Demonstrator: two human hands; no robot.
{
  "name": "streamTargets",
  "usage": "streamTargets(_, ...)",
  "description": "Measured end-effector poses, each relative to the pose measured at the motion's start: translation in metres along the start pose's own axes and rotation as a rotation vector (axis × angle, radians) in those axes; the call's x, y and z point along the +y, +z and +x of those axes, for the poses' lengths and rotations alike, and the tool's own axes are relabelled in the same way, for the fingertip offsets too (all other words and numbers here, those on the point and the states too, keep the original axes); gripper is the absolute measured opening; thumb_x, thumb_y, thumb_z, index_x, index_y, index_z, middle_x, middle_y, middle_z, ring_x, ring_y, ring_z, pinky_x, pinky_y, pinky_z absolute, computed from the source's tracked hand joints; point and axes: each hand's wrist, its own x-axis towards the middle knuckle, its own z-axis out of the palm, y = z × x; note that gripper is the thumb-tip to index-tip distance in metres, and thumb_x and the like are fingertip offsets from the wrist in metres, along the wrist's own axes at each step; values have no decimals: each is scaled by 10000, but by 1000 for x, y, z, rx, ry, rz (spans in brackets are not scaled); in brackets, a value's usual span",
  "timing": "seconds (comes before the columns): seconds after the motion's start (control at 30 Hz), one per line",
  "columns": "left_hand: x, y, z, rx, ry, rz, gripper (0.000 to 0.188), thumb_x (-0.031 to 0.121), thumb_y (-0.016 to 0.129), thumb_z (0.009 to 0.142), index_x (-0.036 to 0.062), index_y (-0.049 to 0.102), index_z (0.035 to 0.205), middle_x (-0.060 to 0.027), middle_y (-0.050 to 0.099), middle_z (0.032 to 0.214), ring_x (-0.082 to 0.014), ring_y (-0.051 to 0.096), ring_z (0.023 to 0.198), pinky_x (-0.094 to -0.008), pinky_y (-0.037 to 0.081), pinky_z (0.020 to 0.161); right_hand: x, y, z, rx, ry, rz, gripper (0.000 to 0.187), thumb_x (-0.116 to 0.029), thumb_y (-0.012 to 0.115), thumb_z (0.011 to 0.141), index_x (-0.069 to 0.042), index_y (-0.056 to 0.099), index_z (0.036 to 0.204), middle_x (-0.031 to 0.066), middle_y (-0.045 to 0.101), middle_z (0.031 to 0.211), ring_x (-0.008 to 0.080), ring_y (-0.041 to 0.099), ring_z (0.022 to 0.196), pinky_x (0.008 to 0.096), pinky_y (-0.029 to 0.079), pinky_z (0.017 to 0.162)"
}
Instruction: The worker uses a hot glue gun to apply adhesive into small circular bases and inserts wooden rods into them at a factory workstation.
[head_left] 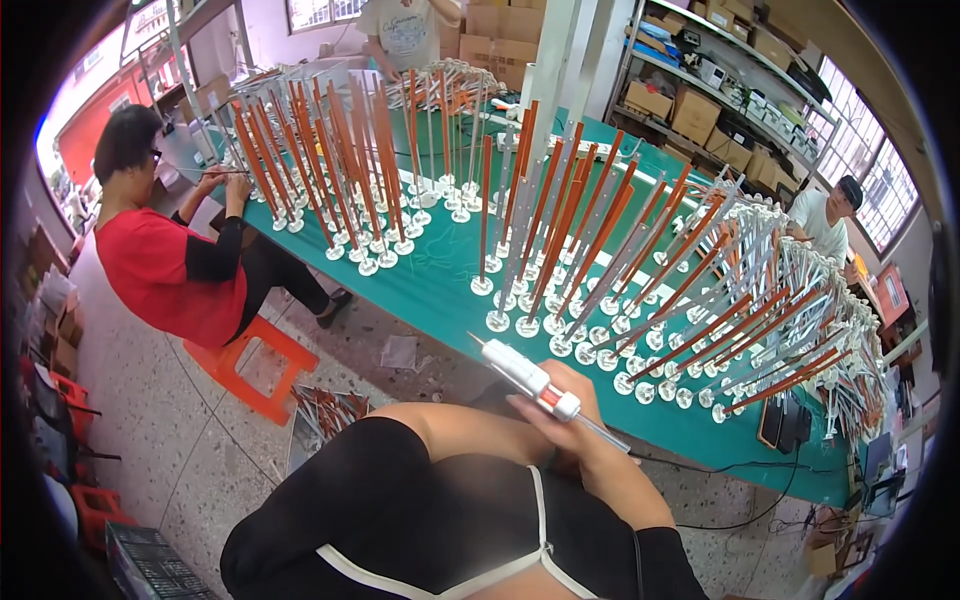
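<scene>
Right hand (pixel 582 408): closed around a slim white tube-shaped plastic tool (pixel 518 370), slanting up and left to a thin pointed tip; orange-red patch beside the fingers, narrow grey strip out behind.
Left hand: hidden by the right; cannot tell whether open or closed. Bare left forearm (pixel 480 430) reaching across to it.
Green tabletop (pixel 430 300): just beyond the right hand, spreading to both sides.
Brown-orange and grey flat strips (pixel 600 235): ahead and right of the hand, crowded on round whitish bases (pixel 560 345), many tilted; another cluster ahead-left.
Black box-shaped device (pixel 785 420): right of the hand, near the table edge, beside a dark cable.
Orange plastic stool (pixel 265 375): well left, under a seated red-shirted co-worker (pixel 175 270) with both hands at a thin strip.
Pale T-shirt (pixel 408 30): far ahead, on a standing person; printed lettering across the chest.
Brown cardboard boxes (pixel 695 113): far ahead-right, on metal shelves.
</scene>
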Motion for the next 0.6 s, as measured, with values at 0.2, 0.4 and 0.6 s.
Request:
streamTargets(0.2,6,-20,-4,16,21,79,372,321,620,931,-2,611,1116,-103,671,997,-219,647,922,-341,524,783,12,2,-7,-19,95,7,198,-107,773,756,-30,645,885,91,595,767,228,569,651,330,433,578)
streamTargets(0.4,16,-44,0,30,51,173,371,319,625,928,-4,614,1110,-102,673,991,-220,648,917,-343,524,778,5,2,-3,18,11,-1,202,-98,774,744,-31,637,876,98,599,771,252,586,665,346,448,587)
streamTargets(0.6,23,-59,-2,80,90,239,370,318,629,925,-5,617,1105,-102,674,985,-222,650,913,-346,524,772,10,5,-2,-40,-4,-64,208,-109,780,740,-32,628,859,111,612,791,274,605,679,354,461,595)
